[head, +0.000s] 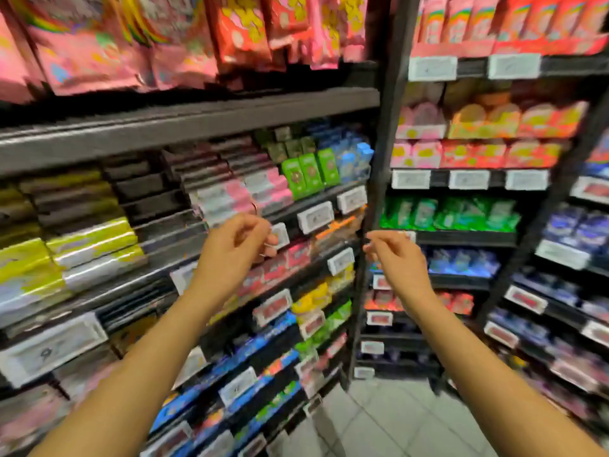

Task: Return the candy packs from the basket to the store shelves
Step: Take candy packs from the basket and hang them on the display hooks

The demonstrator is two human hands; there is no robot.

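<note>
Both my hands are raised in front of the store shelves. My left hand (235,245) hangs with loosely curled fingers and holds nothing, just below a row of pink candy packs (230,196) on the middle shelf (184,232). My right hand (393,255) is also loosely curled and holds nothing, in front of the dark upright post (379,159) between two shelf units. The frame is blurred. No basket is in view.
Shelves of candy fill the view: yellow-silver packs (82,245) at left, green boxes (309,169), pink bags (99,44) on top, green bags (448,212) and blue packs (461,262) at right. White price tags (314,217) line the shelf edges. Tiled floor (379,417) shows below.
</note>
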